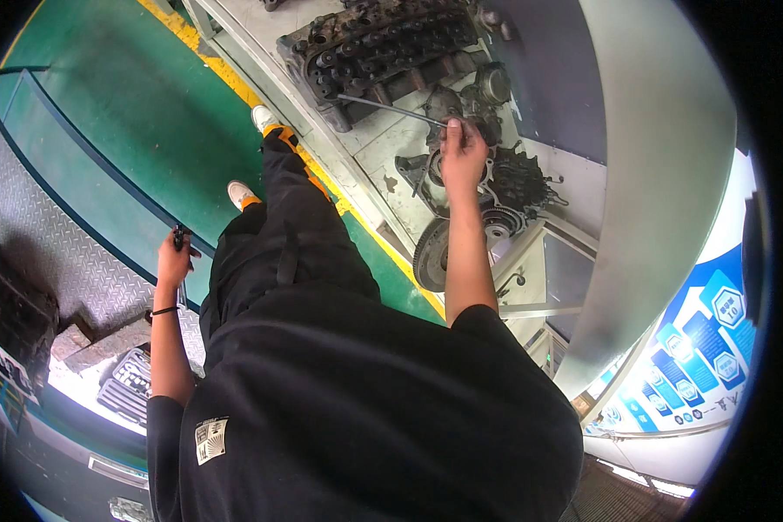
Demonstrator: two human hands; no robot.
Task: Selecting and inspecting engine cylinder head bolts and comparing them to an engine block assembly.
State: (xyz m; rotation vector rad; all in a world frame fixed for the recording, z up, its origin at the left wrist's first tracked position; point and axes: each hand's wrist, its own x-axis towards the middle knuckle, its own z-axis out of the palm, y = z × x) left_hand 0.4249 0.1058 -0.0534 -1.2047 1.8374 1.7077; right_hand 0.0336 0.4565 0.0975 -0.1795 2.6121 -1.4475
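Observation:
Up at the shelf, my right hand (464, 158) is closed on one end of a long thin metal rod (391, 109). The rod's other end reaches the near edge of a dark, oily engine cylinder head (383, 48); whether it touches cannot be made out. My left hand (174, 259) hangs low at my left side, fingers wrapped round a dark hand tool (179, 235). A black knob-like end shows above the fist, and a thin shaft shows below; its exact kind is unclear.
Greasy engine parts (465, 113) and a toothed flywheel (431, 254) lie on the light shelf (378, 143). At left, a blue-framed bench with a tread-plate top (87, 261) holds a socket set case (129, 383) and wooden blocks (104, 344). Green floor (139, 113) has a yellow line.

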